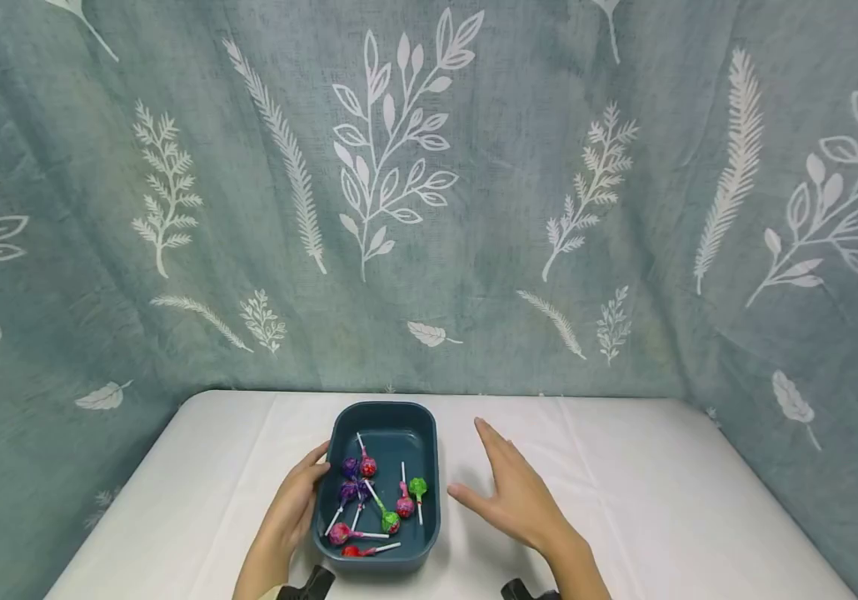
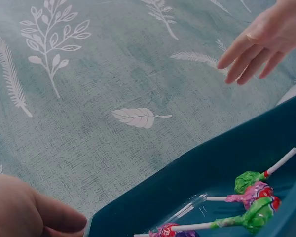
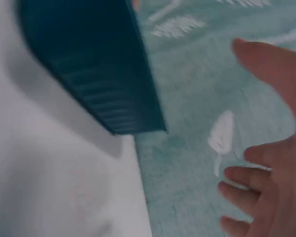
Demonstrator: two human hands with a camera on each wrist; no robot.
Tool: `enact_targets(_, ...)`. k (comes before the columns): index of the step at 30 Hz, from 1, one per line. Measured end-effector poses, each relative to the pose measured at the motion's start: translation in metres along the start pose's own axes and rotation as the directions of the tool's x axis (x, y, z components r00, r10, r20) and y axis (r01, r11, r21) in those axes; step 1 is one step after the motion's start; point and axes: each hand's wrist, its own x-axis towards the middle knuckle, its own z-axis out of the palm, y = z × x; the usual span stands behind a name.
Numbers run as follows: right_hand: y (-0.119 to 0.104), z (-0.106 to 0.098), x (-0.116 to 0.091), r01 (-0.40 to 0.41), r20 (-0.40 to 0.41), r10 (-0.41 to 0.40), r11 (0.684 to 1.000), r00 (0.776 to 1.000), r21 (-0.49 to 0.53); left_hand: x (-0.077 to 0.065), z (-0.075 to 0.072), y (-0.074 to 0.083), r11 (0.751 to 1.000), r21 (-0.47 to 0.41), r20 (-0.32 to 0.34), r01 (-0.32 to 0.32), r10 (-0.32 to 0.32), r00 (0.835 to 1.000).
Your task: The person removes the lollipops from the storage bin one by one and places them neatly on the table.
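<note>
A dark blue rectangular bin (image 1: 421,433) stands on the white-covered table with several wrapped lollipops lying loose in it. Their wrappers are purple, pink, green and red, on white sticks. My left hand (image 1: 296,498) is at the bin's left side, fingers extended along the wall and fingertips right at the rim. In the left wrist view, that hand (image 2: 29,210) shows beside the bin's corner, close to the lollipops (image 2: 259,212). Off the bin's right side, my right hand (image 1: 516,493) is held with fingers straight and thumb spread, holding nothing. The right wrist view shows a gap between it and the bin's outer wall (image 3: 93,64).
White cloth covers the table (image 1: 646,483), which has rounded far corners. A grey-green curtain (image 1: 429,317) with white leaf prints hangs behind and along both sides. Black wrist mounts (image 1: 309,583) show at the bottom edge of the head view.
</note>
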Motion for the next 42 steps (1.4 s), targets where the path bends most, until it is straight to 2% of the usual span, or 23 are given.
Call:
enact_targets(4,-0.006,0.003,0.004,0.055,0.055,-0.057,0.998,0.997,0.023,0.001,0.002,0.000,1.000,0.026,-0.021,-0.008,0.008,1.000)
enact_targets(8,-0.016,0.005,0.010,0.155,0.159,-0.163,0.986,0.974,0.059,0.001,0.003,0.001,0.998,0.061,-0.052,-0.006,0.009,0.999)
enact_targets(12,-0.023,0.008,0.017,0.262,0.257,-0.270,0.963,0.928,0.065,-0.001,0.004,0.001,0.999,0.047,-0.041,-0.002,0.004,0.999)
enact_targets(17,-0.029,0.015,0.028,0.393,0.334,-0.384,0.919,0.861,0.043,-0.001,0.006,0.000,0.999,0.047,-0.040,-0.009,0.011,0.999)
enact_targets(25,-0.042,0.031,0.039,0.434,0.438,-0.401,0.900,0.805,0.026,-0.001,0.006,-0.001,0.999,0.035,-0.047,-0.008,0.010,0.999)
enact_targets(31,-0.052,0.044,0.047,0.518,0.476,-0.441,0.855,0.761,-0.036,-0.002,0.004,-0.001,0.999,0.039,-0.052,-0.005,0.007,0.999)
enact_targets(34,-0.056,0.051,0.050,0.549,0.487,-0.443,0.831,0.753,-0.092,-0.002,0.003,-0.001,0.999,0.043,-0.051,-0.004,0.006,0.999)
enact_targets(39,-0.059,0.062,0.051,0.586,0.487,-0.443,0.787,0.753,-0.191,-0.002,0.004,-0.001,0.999,0.032,-0.044,-0.006,0.007,0.999)
enact_targets(42,-0.060,0.066,0.050,0.584,0.493,-0.439,0.790,0.751,-0.186,-0.002,0.004,-0.001,1.000,0.019,-0.038,-0.004,0.005,0.999)
